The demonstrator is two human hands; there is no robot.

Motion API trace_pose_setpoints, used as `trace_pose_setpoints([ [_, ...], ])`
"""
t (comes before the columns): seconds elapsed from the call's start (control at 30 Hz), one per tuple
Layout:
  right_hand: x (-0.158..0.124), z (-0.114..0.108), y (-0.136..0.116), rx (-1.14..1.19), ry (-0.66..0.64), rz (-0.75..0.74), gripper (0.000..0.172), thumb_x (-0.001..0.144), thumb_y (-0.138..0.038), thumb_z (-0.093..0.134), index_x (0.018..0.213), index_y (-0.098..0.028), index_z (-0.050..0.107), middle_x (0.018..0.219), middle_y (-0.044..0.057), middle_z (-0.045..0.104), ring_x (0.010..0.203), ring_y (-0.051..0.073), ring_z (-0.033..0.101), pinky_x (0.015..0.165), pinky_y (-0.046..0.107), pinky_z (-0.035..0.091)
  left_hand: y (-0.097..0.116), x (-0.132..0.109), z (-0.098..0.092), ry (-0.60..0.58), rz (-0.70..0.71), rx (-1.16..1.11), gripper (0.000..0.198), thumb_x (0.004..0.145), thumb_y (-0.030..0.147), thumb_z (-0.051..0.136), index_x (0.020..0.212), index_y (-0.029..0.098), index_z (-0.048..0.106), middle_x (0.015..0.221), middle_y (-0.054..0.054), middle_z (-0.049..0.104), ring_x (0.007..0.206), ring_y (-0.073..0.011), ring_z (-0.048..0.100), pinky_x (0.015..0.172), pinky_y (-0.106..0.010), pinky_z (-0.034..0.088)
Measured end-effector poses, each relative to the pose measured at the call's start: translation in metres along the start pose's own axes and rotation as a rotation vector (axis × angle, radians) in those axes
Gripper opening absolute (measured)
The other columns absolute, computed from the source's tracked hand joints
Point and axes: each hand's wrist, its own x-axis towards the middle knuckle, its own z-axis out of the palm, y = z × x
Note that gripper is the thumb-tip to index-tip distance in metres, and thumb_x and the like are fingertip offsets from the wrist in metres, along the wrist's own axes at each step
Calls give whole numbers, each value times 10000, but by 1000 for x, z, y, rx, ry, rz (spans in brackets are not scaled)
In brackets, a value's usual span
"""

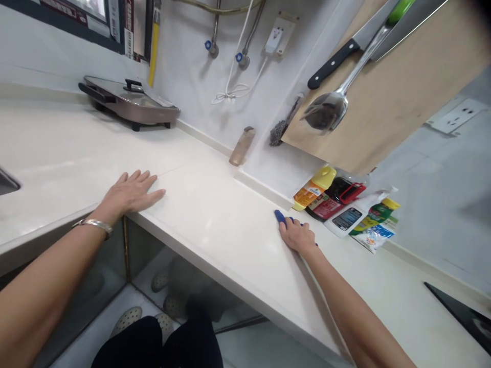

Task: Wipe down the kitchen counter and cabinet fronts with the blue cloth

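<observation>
My left hand [134, 193] lies flat on the white countertop [215, 214] near its front edge, fingers spread, with a silver bangle [96, 225] on the wrist. Farther right, my right hand [298, 236] presses a blue cloth [280, 217] against the counter. Most of the cloth is hidden under the palm and fingers; only its edges show. Just beyond that hand stand a yellow-and-orange bottle [315, 188], a dark bottle with a red handle [333, 199] and a white spray bottle [347, 217].
An electric pan with a glass lid [130, 102] sits at the back left. A brownish bottle [242, 146] stands by the wall corner. Above the bottles hang a ladle [330, 110] and a knife [333, 64] before a wooden board [414, 92]. A black panel [460, 314] lies at right.
</observation>
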Motion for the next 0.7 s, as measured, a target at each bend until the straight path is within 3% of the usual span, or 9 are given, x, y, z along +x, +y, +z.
trace_pose_setpoints([
  [0.1,28,-11,-32,7,16,18,548,1084,-416,306,1420,-105,607,1408,226,623,1280,391,598,1058,500,455,-2,2,5,17,5,27,885,980,675,243,1665,116,289,1734,-120,208,1625,-324,115,1338,-552,127],
  [0.33,73,-34,-125,54,95,-126,557,1070,-391,326,1379,-51,640,1372,279,634,1265,390,610,1043,500,456,2,-1,4,32,11,62,855,986,660,247,1649,128,337,1729,-104,232,1617,-308,159,1328,-543,171],
  [0.57,95,-62,-224,155,152,-302,561,1081,-418,311,1418,-86,612,1444,253,583,1314,417,521,1035,557,446,8,-8,-2,2,-26,64,810,1006,644,303,1651,155,332,1731,-88,227,1620,-284,161,1334,-515,163],
  [0.7,91,-79,-270,231,155,-419,562,1081,-427,281,1467,-136,567,1529,219,517,1347,430,454,1048,635,425,10,-10,-2,14,-19,46,805,1008,674,314,1646,183,343,1735,-79,217,1618,-285,170,1337,-510,153],
])
